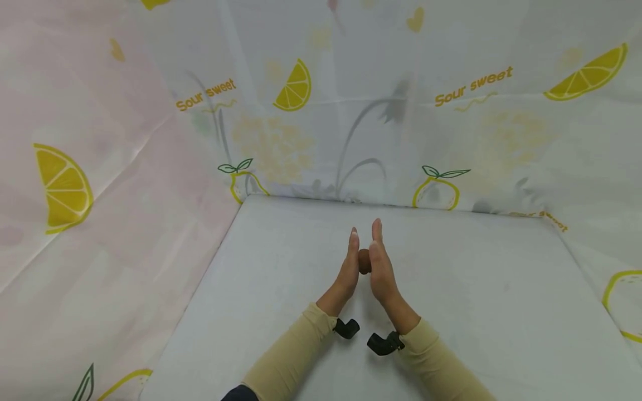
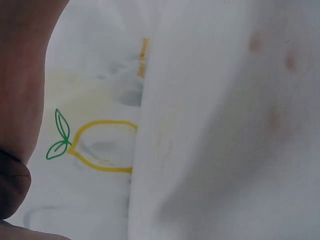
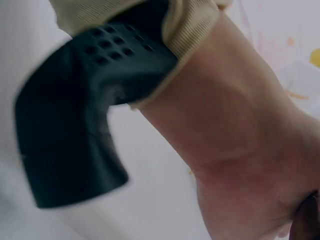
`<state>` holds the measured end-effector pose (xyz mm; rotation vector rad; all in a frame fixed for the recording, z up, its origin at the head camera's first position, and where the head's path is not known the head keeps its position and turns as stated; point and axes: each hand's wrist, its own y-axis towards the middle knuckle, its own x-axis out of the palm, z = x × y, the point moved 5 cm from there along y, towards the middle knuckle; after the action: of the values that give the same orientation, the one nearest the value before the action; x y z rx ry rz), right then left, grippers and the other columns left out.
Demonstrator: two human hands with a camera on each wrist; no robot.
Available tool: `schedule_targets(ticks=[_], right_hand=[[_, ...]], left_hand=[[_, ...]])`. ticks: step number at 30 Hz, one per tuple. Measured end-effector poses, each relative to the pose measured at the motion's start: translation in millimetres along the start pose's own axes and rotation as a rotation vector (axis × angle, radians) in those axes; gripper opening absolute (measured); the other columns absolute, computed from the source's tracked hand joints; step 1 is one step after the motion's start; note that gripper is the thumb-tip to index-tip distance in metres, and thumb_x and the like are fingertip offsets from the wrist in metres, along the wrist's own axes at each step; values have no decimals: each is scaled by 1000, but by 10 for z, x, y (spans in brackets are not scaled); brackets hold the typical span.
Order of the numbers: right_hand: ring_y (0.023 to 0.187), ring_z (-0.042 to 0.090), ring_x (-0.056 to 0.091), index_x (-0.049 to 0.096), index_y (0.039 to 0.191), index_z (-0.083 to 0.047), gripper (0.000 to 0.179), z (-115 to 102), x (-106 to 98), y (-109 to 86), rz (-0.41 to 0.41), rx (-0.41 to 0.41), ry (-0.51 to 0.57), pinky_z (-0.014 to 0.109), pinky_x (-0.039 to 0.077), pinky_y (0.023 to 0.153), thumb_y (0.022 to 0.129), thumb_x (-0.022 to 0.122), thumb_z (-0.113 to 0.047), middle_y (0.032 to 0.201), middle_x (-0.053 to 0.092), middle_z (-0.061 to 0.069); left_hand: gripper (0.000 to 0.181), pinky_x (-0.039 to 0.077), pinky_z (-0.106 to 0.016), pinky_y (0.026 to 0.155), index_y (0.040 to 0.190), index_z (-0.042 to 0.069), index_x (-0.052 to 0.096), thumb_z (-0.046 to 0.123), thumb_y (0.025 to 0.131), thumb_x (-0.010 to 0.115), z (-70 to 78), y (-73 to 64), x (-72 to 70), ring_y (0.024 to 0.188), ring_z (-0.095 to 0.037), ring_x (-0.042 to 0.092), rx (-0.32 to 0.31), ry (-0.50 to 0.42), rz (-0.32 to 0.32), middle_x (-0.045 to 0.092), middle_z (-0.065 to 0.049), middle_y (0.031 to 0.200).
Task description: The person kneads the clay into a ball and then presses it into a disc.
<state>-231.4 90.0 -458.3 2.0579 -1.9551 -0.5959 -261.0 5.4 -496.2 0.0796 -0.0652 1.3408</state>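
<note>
A small brown lump (image 1: pixel 364 261), like clay or dough, sits between the two palms over the white table. My left hand (image 1: pixel 349 268) presses it from the left side with straight fingers pointing up and away. From the other side my right hand (image 1: pixel 382 273) faces it, its fingers also straight. In the left wrist view the dark lump (image 2: pixel 12 185) shows at the left edge, beside part of a hand. The right wrist view catches a bit of the lump (image 3: pixel 306 220) at the lower right corner, against a palm.
Black curved wrist mounts (image 1: pixel 348 328) stick out below both sleeves. The white tabletop (image 1: pixel 476 289) spreads around the hands, with faint brownish smudges (image 2: pixel 256 42) on it. A lemon-printed cloth (image 1: pixel 321 139) hangs behind the table and along its sides.
</note>
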Motion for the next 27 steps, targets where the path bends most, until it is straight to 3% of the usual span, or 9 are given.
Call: schedule_targets(ticks=[8, 15, 19, 25, 26, 27], right_hand=[[155, 20, -4, 1, 162, -4, 60, 123, -124, 115, 18, 97, 84, 43, 2, 124, 113, 17, -32, 170, -4, 10], [155, 19, 0, -3, 162, -4, 63, 229, -154, 136, 20, 181, 135, 47, 1, 124, 112, 15, -37, 170, -3, 10], [156, 23, 0, 0, 162, -1, 60, 308, -142, 101, 13, 210, 72, 47, 2, 124, 113, 13, -33, 170, -1, 12], [155, 27, -5, 0, 160, 3, 53, 353, -48, 23, -37, 192, 43, 50, -1, 123, 113, 11, -19, 169, -4, 15], [155, 29, -5, 1, 160, 5, 53, 334, -25, 10, -45, 172, 30, 52, -1, 123, 113, 12, -16, 168, -3, 19], [155, 31, -3, 1, 159, 6, 52, 316, -2, -3, -48, 151, 15, 52, -2, 123, 112, 13, -14, 166, 11, 25]], left_hand=[[78, -1, -56, 122, 165, 19, -3, 65, 105, 12, 54, -65, 131, 155, -17, -5, 51, 61, -124, -2, 1, 171], [79, -4, -57, 121, 164, 19, -7, 68, 104, 10, 125, -101, 168, 154, -15, -12, 107, 55, -205, -10, 5, 169], [77, -3, -54, 122, 165, 18, -4, 65, 105, 10, 152, -87, 130, 154, -15, -10, 143, 53, -177, -9, 5, 170], [78, -1, -53, 123, 165, 20, -4, 66, 104, 13, 164, -39, 43, 155, -15, -6, 140, 44, -82, -7, 5, 170], [78, -1, -53, 123, 165, 19, -4, 65, 104, 14, 161, -32, 27, 155, -15, -5, 136, 40, -61, -7, 4, 170], [77, 0, -53, 123, 165, 18, -3, 64, 105, 15, 159, -29, 11, 155, -17, -4, 135, 36, -40, -7, 2, 171]])
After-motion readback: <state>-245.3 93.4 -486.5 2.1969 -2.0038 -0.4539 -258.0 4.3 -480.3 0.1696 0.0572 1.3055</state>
